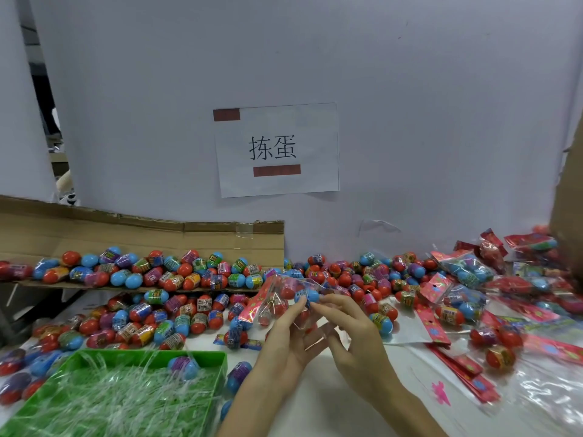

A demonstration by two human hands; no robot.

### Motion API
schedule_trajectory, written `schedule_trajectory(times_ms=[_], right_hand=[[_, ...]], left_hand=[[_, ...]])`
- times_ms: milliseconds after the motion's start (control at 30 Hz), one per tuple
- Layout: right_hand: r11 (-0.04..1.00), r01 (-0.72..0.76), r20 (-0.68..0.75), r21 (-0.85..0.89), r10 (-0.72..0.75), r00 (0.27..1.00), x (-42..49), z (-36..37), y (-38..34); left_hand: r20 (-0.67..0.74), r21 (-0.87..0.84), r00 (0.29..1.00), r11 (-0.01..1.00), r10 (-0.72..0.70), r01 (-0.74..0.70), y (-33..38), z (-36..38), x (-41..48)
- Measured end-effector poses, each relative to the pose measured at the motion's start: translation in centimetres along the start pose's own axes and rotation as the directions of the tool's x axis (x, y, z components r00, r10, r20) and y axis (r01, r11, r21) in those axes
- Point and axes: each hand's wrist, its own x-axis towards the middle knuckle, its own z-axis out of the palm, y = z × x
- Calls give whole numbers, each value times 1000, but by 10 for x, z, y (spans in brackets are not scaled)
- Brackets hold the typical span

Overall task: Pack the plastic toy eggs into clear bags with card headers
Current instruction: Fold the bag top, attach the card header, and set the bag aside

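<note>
My left hand (284, 335) and my right hand (353, 335) are raised together at the middle of the table, both holding a clear bag (277, 298) with a red card header (257, 305). Eggs show inside the bag. A blue egg (307, 296) sits at the bag's mouth between the fingertips of both hands. Loose red and blue plastic toy eggs (176, 313) lie in a wide heap across the table behind the hands.
A green tray (217, 357) of shredded plastic strips stands front left with one egg in it. A cardboard flap (142, 238) holds more eggs at back left. Filled bags (467, 272) and flat empty bags (463, 370) lie to the right. A white wall with a paper sign (277, 149) is behind.
</note>
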Motion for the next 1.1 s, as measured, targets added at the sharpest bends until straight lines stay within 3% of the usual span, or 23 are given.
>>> schedule_trajectory(times_ms=[200,567,900,1100], right_hand=[[1000,-9,-5,-29,8,1000,-2,1,0],[996,-39,218,-83,56,974,-3,3,3],[986,-134,62,97,128,990,-1,1,-8],[917,-231,12,325,241,971,3,-6,-18]], left_hand=[[7,0,1000,1000,11,-11,0,0,-1],[24,107,1000,994,12,-14,4,1,-6],[6,38,1000,999,9,-9,0,7,-6],[-33,87,999,996,22,-20,-1,9,-4]])
